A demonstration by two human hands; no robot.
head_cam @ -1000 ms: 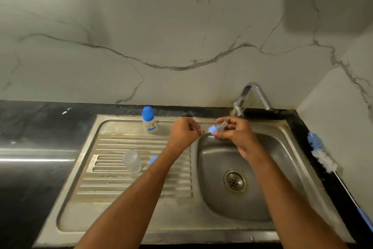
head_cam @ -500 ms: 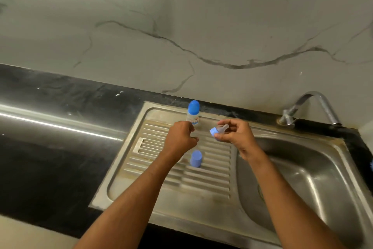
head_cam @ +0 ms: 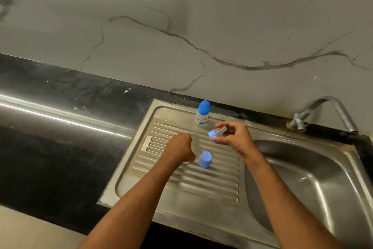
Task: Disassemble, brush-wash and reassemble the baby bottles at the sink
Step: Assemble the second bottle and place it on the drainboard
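- The right hand [head_cam: 235, 137] pinches a blue collar with its clear teat [head_cam: 217, 133] between thumb and fingertips, holding it in the air above the ribbed drainboard [head_cam: 214, 184], just near of the standing bottle.
- The left hand [head_cam: 178, 149] is low over the drainboard with its fingers curled under. A pale edge shows at its near side, but I cannot tell whether it grips anything there.
- The step in hand looks like rejoining or setting down the teat assembly. To do it well, keep the pinch on the stiff collar, not the soft teat, and bring the collar square to the bottle neck before turning, so the thread does not cross.
- A body hidden under the left hand should be held upright and steady while the collar comes down on it.
- Count: one capped bottle [head_cam: 202, 114] upright at the far edge of the drainboard; one loose blue cap [head_cam: 205, 159] standing on the ribs just right of the left hand; one collar with teat; one tap [head_cam: 327, 110]; one basin [head_cam: 314, 184] to the right.
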